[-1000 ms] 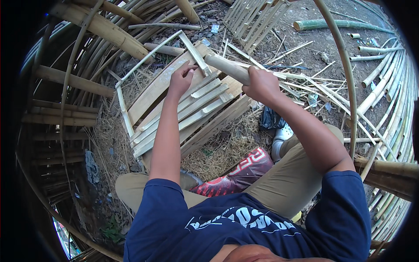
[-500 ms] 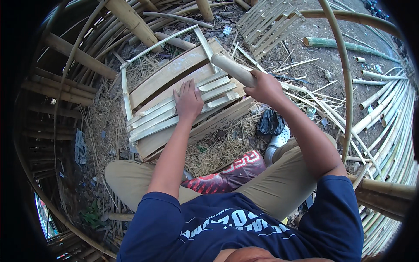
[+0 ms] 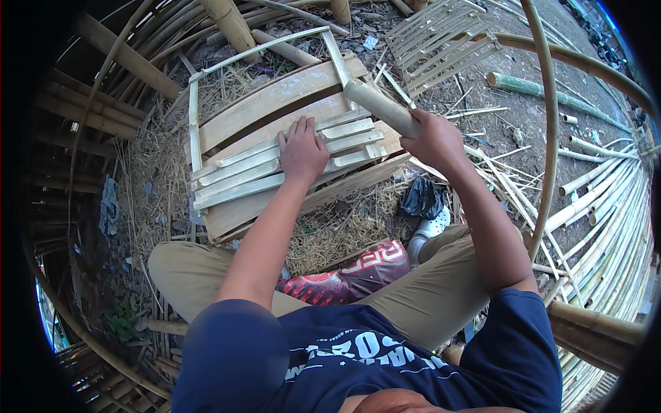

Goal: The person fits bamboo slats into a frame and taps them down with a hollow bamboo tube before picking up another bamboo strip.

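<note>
Bamboo strips [image 3: 241, 169] lie toward the near edge of a plank platform [image 3: 275, 93], a left hand [image 3: 303, 153] flat on them, a right hand [image 3: 434, 141] clenched round a bamboo club [image 3: 382, 108] over its right edge; straw [image 3: 330, 241] and poles [image 3: 602, 241] litter the ground [image 3: 530, 113].

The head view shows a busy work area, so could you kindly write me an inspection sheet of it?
Surface: low wooden plank board, with gaps between planks, set on straw-strewn ground.
Job's things: pale bamboo strips side by side on the board; a thick pale rod; a thin strip frame around the board's far left side.
Clutter: loose slivers and a black plastic bag to the right; small litter scattered.
Grippers: left hand laid over the strips; right hand closed around the rod's near end.
Cables: nothing seen.
Surroundings: stacked bamboo poles at right; slatted panel beyond the board.
</note>
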`<action>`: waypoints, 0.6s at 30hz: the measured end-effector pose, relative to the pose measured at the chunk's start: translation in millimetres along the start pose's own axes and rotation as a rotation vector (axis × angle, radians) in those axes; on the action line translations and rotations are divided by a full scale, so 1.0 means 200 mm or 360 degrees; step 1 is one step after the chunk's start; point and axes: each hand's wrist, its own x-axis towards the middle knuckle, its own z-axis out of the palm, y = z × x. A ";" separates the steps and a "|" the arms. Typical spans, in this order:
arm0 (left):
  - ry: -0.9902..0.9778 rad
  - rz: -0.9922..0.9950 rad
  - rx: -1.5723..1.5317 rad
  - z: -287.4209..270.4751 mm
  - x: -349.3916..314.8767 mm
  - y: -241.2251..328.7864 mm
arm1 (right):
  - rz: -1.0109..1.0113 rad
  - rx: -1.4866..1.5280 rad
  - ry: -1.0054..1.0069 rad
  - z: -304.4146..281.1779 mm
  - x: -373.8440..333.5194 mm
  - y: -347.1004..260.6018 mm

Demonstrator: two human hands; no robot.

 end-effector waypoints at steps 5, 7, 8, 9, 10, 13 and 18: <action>-0.0016 -0.0013 -0.0038 0.00 0.01 0.00 | 0.0122 -0.0068 -0.0123 -0.01 0.00 -0.01; -0.0004 -0.0013 -0.0035 0.00 0.00 0.00 | 0.0112 -0.0097 -0.0133 -0.01 0.01 -0.02; 0.0001 -0.0012 -0.0043 0.00 0.00 0.00 | 0.0106 -0.0116 -0.0138 -0.01 0.01 -0.02; 0.0007 -0.0010 -0.0050 0.00 0.00 -0.01 | 0.0104 -0.0119 -0.0143 -0.01 0.01 -0.02; 0.0002 -0.0012 -0.0054 0.00 0.01 0.00 | 0.0109 -0.0112 -0.0147 -0.01 0.01 -0.01; -0.0001 0.0000 -0.0076 -0.01 0.01 0.00 | 0.0115 -0.0111 -0.0155 -0.02 0.00 -0.01; 0.0033 -0.0005 -0.0090 -0.01 0.00 0.00 | 0.0110 -0.0140 -0.0166 -0.03 -0.01 -0.02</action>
